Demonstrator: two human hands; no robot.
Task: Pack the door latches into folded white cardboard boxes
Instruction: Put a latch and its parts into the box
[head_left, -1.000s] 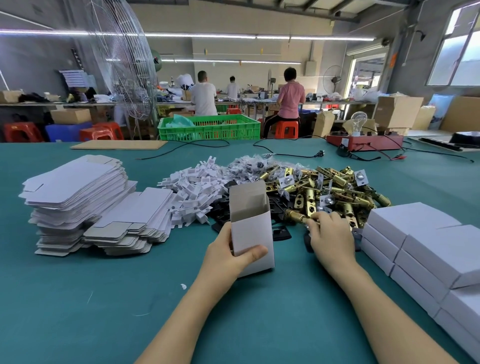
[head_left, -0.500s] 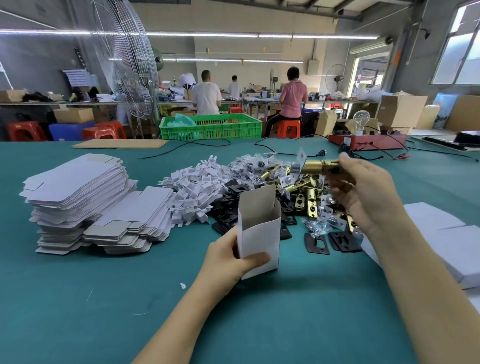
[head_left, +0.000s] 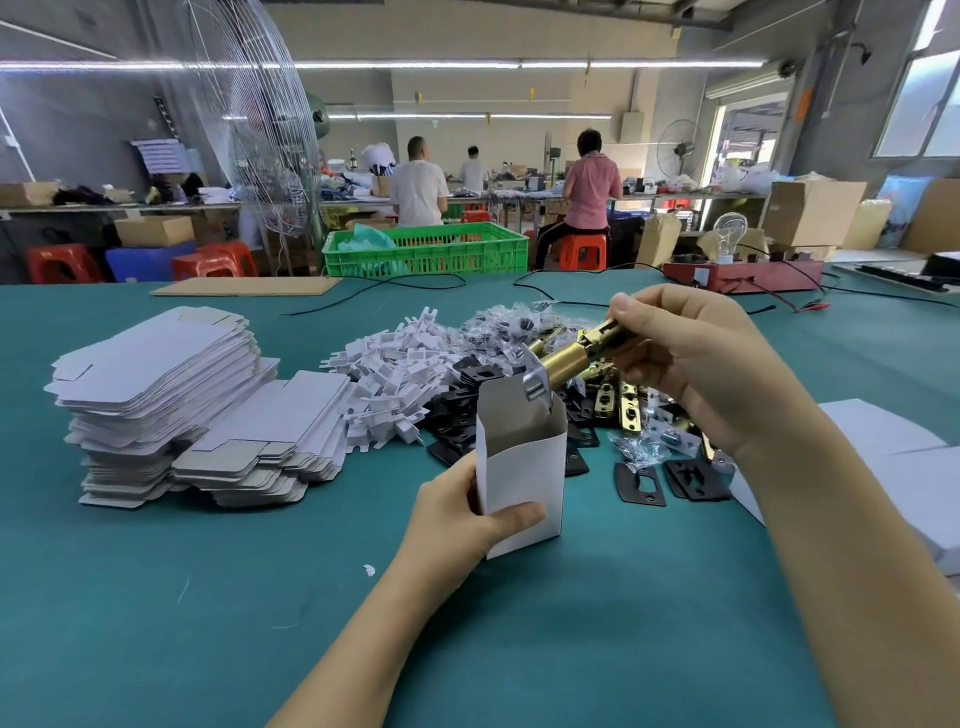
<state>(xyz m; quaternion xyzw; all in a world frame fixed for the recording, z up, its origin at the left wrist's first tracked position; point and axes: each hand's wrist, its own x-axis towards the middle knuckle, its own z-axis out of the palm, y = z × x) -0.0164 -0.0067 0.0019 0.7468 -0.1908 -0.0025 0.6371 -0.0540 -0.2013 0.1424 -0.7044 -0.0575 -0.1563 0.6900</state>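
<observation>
Right hand (head_left: 691, 358) pinches the brass latch (head_left: 566, 358) at 1 o'clock of the open box (head_left: 524, 467), which the left hand (head_left: 457, 514) grips upright; that faceplate could snag the rim and tip it.

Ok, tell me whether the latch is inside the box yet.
Partly: the latch's silver faceplate sits at the box mouth; its brass body sticks out, held by the right hand.

Bare table (head_left: 156, 623) before cardboard stacks (head_left: 156, 395)
</observation>
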